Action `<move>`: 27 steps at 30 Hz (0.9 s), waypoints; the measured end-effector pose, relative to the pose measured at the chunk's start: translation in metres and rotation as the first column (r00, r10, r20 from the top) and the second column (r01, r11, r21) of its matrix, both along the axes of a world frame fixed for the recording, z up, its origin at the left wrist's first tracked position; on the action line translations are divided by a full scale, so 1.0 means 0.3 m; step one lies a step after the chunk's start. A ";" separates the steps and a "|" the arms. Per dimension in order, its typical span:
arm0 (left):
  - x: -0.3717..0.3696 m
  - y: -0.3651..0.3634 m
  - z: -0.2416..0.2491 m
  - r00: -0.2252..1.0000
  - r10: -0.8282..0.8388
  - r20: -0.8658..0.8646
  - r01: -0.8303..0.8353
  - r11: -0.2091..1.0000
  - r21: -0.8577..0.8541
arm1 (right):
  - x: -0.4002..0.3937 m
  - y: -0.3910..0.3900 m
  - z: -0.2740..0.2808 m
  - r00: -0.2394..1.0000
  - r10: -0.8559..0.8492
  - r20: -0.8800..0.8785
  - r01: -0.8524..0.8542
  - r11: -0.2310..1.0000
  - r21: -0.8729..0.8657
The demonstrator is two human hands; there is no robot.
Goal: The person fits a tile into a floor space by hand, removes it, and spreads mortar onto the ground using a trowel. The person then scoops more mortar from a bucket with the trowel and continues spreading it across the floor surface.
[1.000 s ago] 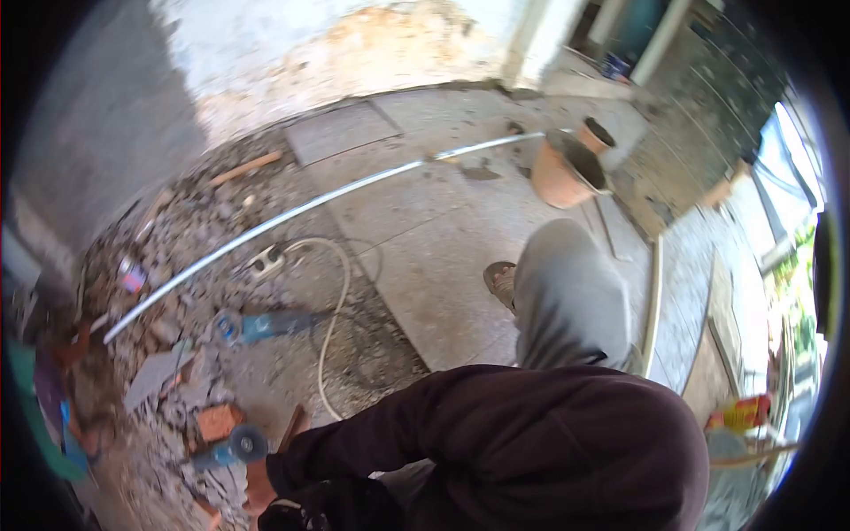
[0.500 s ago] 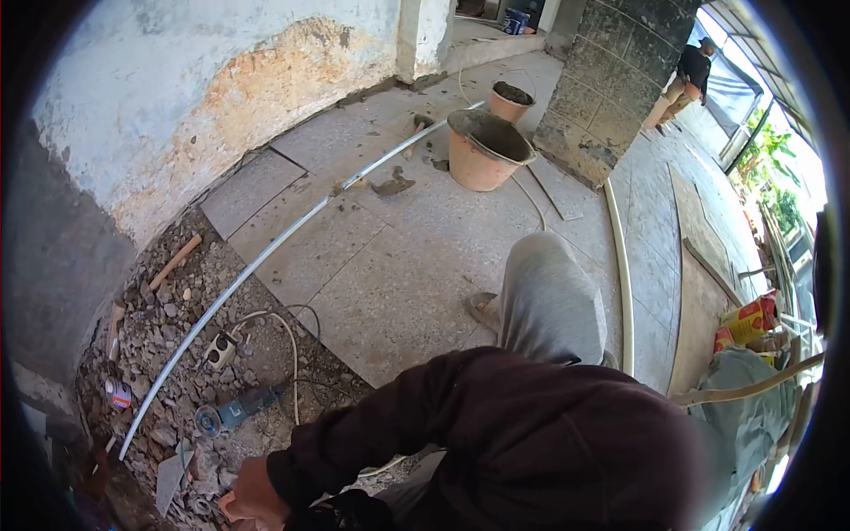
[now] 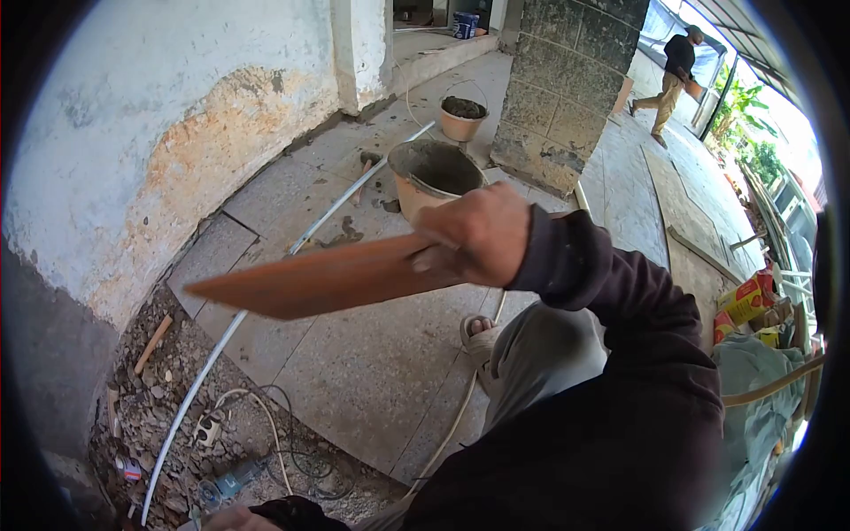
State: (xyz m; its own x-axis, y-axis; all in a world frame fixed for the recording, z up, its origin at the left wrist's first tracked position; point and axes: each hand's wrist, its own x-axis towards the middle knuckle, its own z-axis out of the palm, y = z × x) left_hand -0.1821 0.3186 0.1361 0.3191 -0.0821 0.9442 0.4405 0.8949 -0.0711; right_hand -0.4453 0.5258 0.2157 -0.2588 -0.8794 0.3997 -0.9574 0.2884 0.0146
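My right hand [image 3: 482, 232] is raised across the middle of the view, its fingers closed round one end of a flat reddish-brown board [image 3: 310, 276]. The board is smeared by motion, and its tapered far end points left over the floor tiles. Behind that hand stands a large bucket [image 3: 409, 181], grey with mortar inside. Low at the bottom left edge, my left hand [image 3: 235, 519] shows only in part, its fingers cut off by the frame. Close by it, an angle grinder [image 3: 235, 482] lies on the rubble [image 3: 177, 376].
A long pale pipe [image 3: 205, 376] crosses rubble and tiles. A power socket [image 3: 207, 431] with cables, a wooden handle [image 3: 154, 343] and a small mortar bucket [image 3: 461, 119] lie around. Beside the block pillar [image 3: 562, 97], a person [image 3: 675, 84] walks at the back right.
My right hand has come up from the rubble at the lower left to the middle, bringing the board. The view has shifted right. The person at the back has turned and is walking.
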 end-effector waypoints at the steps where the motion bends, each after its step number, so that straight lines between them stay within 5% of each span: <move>1: -0.032 -0.007 -0.007 0.975 0.118 0.190 -0.130 0.990 0.056 | -0.069 0.077 0.018 0.991 -0.130 0.019 0.130 0.991 0.014; 3: -0.124 -0.020 -0.008 0.777 0.292 0.558 -0.399 0.914 0.077 | -0.210 0.216 0.046 0.895 -0.444 -0.051 0.447 0.892 0.069; 5: -0.252 -0.036 -0.044 0.815 0.238 0.528 -0.360 0.923 0.140 | -0.364 0.353 0.063 0.774 -0.633 -0.014 0.633 0.773 0.039; 7: -0.327 -0.083 -0.075 0.546 0.133 0.827 -0.350 0.933 0.081 | -0.546 0.492 0.044 0.646 -0.763 0.019 0.763 0.646 -0.001; 11: -0.532 -0.213 -0.180 0.281 0.357 0.891 -0.466 0.862 -0.198 | -0.869 0.697 -0.031 0.425 -0.902 0.078 0.905 0.425 -0.022; 13: -0.574 -0.333 -0.319 0.242 0.044 0.969 -0.487 0.870 0.081 | -1.049 0.786 -0.121 0.346 -0.934 0.093 0.938 0.346 -0.017; 14: -0.609 -0.311 -0.356 0.337 -0.108 0.935 -0.550 0.783 0.289 | -1.149 0.828 -0.180 0.313 -0.943 0.109 0.949 0.314 -0.016; 17: -0.530 -0.446 -0.459 0.256 -0.323 0.911 -0.682 0.607 0.407 | -1.399 0.920 -0.359 0.271 -0.948 0.164 0.962 0.273 -0.013; 19: -0.392 -0.579 -0.525 0.129 -0.270 0.954 -0.834 0.491 0.252 | -1.542 0.959 -0.455 0.263 -0.944 0.200 0.963 0.269 0.001; 21: -0.256 -0.643 -0.553 -0.138 0.089 0.986 -0.864 0.476 -0.164 | -1.666 0.994 -0.535 0.204 -0.953 0.223 0.973 0.222 0.063; 22: -0.214 -0.646 -0.523 -0.258 0.134 0.957 -0.879 0.378 -0.291 | -1.719 1.010 -0.569 0.207 -0.950 0.233 0.971 0.229 0.073; 27: -0.244 -0.598 -0.364 -0.634 -0.035 0.772 -0.770 0.124 -0.626 | -1.932 1.089 -0.690 0.214 -0.943 0.255 0.958 0.254 0.135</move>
State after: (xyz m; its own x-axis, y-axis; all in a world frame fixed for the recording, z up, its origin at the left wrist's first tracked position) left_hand -0.2553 0.1392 0.0270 -0.2085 -0.9578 0.1980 -0.9630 0.1657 -0.2126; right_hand -1.0249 0.8527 0.0087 -0.9744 0.1069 0.1980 0.0686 0.9792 -0.1912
